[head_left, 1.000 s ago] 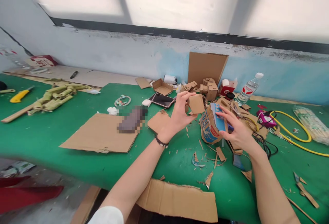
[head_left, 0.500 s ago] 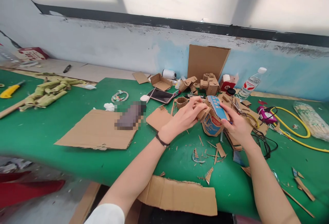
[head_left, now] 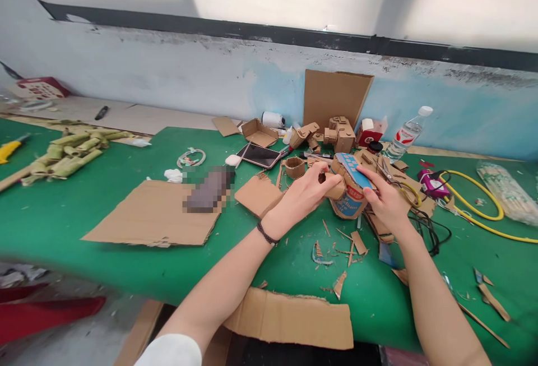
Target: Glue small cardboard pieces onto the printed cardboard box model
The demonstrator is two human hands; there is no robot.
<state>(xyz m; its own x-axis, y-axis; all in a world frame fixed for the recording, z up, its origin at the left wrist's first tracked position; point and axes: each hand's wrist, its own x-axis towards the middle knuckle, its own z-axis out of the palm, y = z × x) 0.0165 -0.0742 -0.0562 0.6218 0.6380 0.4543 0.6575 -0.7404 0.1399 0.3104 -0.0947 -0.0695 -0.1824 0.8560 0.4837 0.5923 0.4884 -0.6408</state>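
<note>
- Since a second earlier, the left hand (head_left: 303, 193) had come down from mid-air and brought the cardboard block (head_left: 337, 188) against the printed box (head_left: 348, 204). The right hand (head_left: 384, 202) had stayed on that box.
- At the far left of the green tabletop (head_left: 63, 226) lay a yellow knife (head_left: 6, 150) and a bundle of green rolls (head_left: 71, 150).
- A large cardboard sheet (head_left: 155, 214) lay flat nearer the front edge, with a phone (head_left: 258, 154) behind it to the right.
- The left hand, with a dark band at its wrist, was clamped on the cardboard block, fingers curled over it, holding it to the box's left side.
- The printed box sat low between the two hands, above a scatter of cardboard scraps (head_left: 355, 242). Whether it rested on the tabletop could not be told.
- The right hand was closed on the box's right side, its thumb on the blue top flap.
- Further right, a water bottle (head_left: 407, 133) stood near the wall and a yellow hose (head_left: 483, 212) looped across the tabletop.
</note>
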